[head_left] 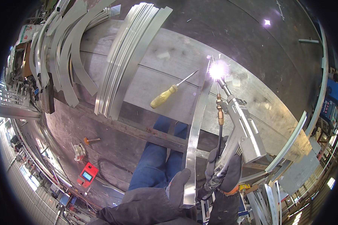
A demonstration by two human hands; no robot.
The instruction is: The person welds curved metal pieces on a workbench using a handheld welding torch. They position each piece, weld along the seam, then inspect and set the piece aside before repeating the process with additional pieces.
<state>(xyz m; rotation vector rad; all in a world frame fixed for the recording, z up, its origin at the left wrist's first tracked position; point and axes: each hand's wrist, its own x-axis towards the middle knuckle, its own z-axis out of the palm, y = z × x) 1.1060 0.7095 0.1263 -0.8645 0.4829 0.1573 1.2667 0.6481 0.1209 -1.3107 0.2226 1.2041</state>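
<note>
My left hand (178, 187), in a dark grey glove, is closed around the near end of a long shiny metal strip (193, 144). My right hand (229, 170), gloved too, grips the handle of a silver handheld welding gun (245, 129). A brass-fitted wire feed tube (220, 114) runs along the gun's left side. At its nozzle a bright white-violet flash with sparks (218, 70) burns at the far end of the strip, and the glare hides the joint. Left of the strip lies a screwdriver (163, 96) with a yellowish handle on the metal plate (157, 52).
A stack of curved metal strips (129, 56) lies on the plate's left, with more curved pieces (69, 52) beyond. Down to the left are a red device with a lit screen (88, 174) and an orange-headed hammer-like tool (91, 140). Loose strips (264, 202) lie at lower right.
</note>
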